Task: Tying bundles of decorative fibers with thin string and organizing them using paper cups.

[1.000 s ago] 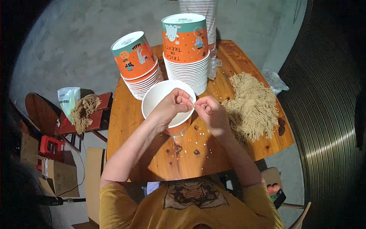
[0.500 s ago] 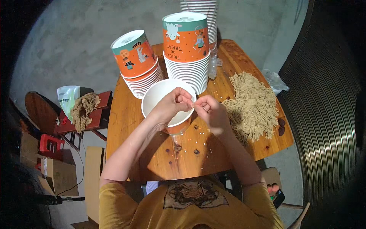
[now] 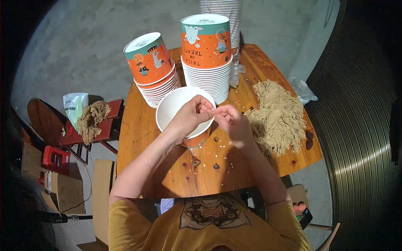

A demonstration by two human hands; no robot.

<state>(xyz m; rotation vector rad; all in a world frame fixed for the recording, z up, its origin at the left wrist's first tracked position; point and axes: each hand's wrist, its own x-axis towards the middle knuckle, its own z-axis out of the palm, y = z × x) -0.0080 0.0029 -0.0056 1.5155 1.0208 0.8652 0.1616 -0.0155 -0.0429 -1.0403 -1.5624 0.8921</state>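
Bare-fingered, your left hand (image 3: 191, 115) and right hand (image 3: 231, 121) met at the near rim of the white paper bucket (image 3: 178, 109), fingertips pinched almost shut and nearly touching each other. Something thin seemed to be held between them, probably a strand of the tan string, but it was too small to tell for sure. The bucket stood open side up on the wooden surface (image 3: 138, 138), right under your left hand, with its orange outside just showing below your wrist.

To do this well, I would judge that you needed to keep both pinches close to the rim and steady the bucket wall with your left fingers, so the fine work did not push it about. Small, slow movements would have suited better than pulling.

Beyond the bucket, two stacks of upturned orange buckets stood touching or nearly so: the leaning stack (image 3: 153, 69) to your left and the taller stack (image 3: 206, 54) straight ahead. A heap of tan string (image 3: 277, 117) lay just beside your right hand. Small pale beads (image 3: 217, 144) were scattered on the wood near you. Off the surface to your left, a red stool (image 3: 106, 125) carried another clump of string (image 3: 92, 119).
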